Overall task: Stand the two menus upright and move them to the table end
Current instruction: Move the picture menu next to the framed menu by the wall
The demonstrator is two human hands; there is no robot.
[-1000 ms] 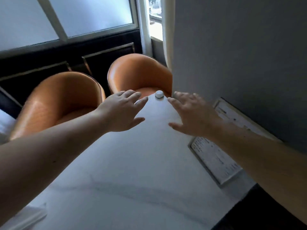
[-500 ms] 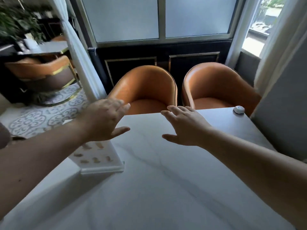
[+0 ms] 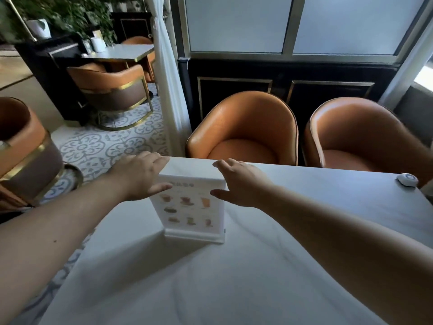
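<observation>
Nearest the camera, two bare forearms are reaching up from the lower corners of the frame across the white marble table (image 3: 234,289). At centre frame a menu stand (image 3: 191,208) is standing upright on its clear base, its printed card of drinks and snacks facing the viewer, close to the table's far edge.

The left hand (image 3: 138,178) is hovering at the stand's upper left corner, fingers spread and thumb crossing in front of the card; the right hand (image 3: 239,184) is bracketing the upper right corner in the same way, fingers apart. Neither hand is clamped on it, and whether the thumbs are touching the card I cannot tell.

Judging by this, one menu is already upright, and the hands appear to be closing in to carry it. The second menu is not showing anywhere in the frame, so at least half the job seems left.

At right, a small white call button (image 3: 407,179) is sitting near the table's edge. Beyond, two orange armchairs (image 3: 246,130) are facing the table.
</observation>
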